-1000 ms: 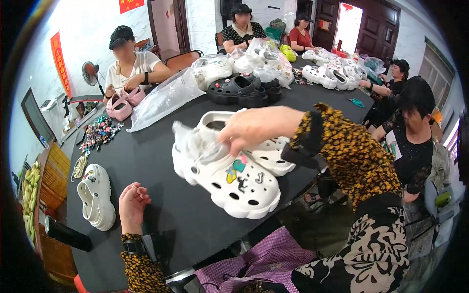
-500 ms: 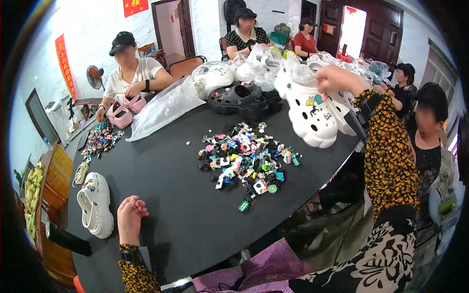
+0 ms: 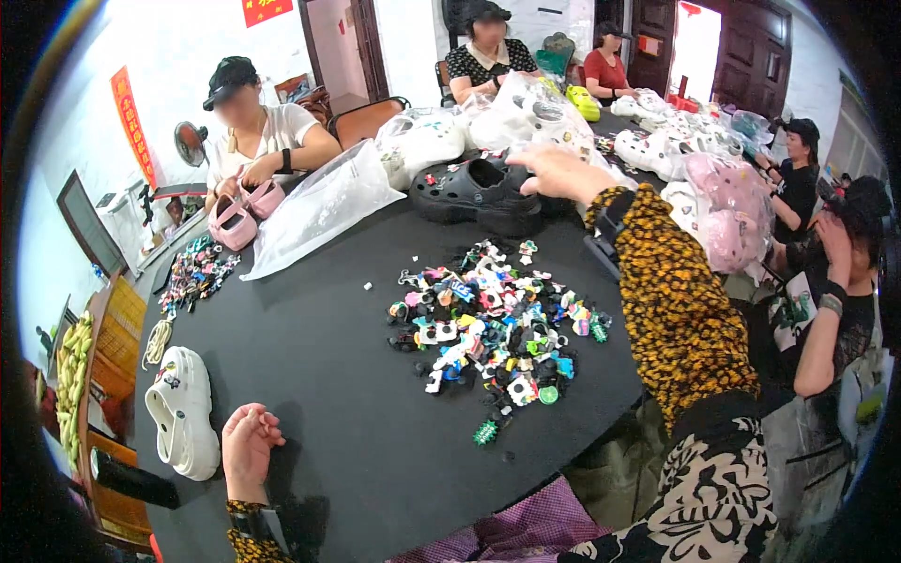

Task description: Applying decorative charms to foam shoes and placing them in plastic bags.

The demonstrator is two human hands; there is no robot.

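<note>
My right hand (image 3: pixel 561 176) reaches over the heel end of a black clog (image 3: pixel 469 192), its fingers stretched out toward the heel strap. Whether the fingertips touch the clog is unclear. My left hand (image 3: pixel 250 448) rests low over the near left of the table, fingers curled in; anything inside them is hidden. Beside it stands a white clog (image 3: pixel 183 418) with a few charms near its toe. A heap of small colourful shoe charms (image 3: pixel 497 324) lies between my arms on the black table (image 3: pixel 347 375).
Bagged white clogs (image 3: pixel 422 136) and a flat clear bag (image 3: pixel 324 211) lie at the back. Pink bagged clogs (image 3: pixel 727 206) are at the right. Another charm pile (image 3: pixel 197 272), a cord (image 3: pixel 158 340) and a black cylinder (image 3: pixel 131 479) line the left. Several people sit around the table.
My right hand has let go of the white clogs and moved left to the black clog. The view has shifted slightly. My left hand stays curled beside the white clog.
</note>
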